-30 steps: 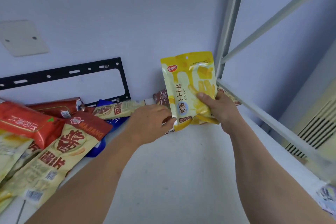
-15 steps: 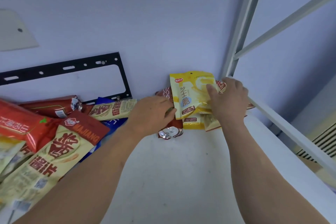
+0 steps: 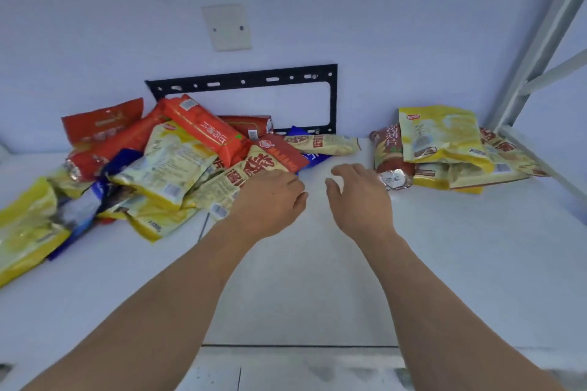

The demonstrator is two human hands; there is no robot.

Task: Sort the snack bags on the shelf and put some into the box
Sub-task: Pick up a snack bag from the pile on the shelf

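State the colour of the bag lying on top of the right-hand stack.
Yellow, with a paler cream panel; the top bag shows in the head view.

White shelf (image 3: 317,279), flat surface, one seam line near its front edge. Left half: loose heap of snack bags (image 3: 152,165), red, yellow and blue packs overlapping, reaching from the back edge toward the left edge. One cream pack (image 3: 320,143) lies at the back edge, near mid-shelf. Back right corner: smaller stack (image 3: 444,149), yellow bag (image 3: 440,133) on top, brown-red pack (image 3: 389,152) at its left side. Middle and front of shelf bare.
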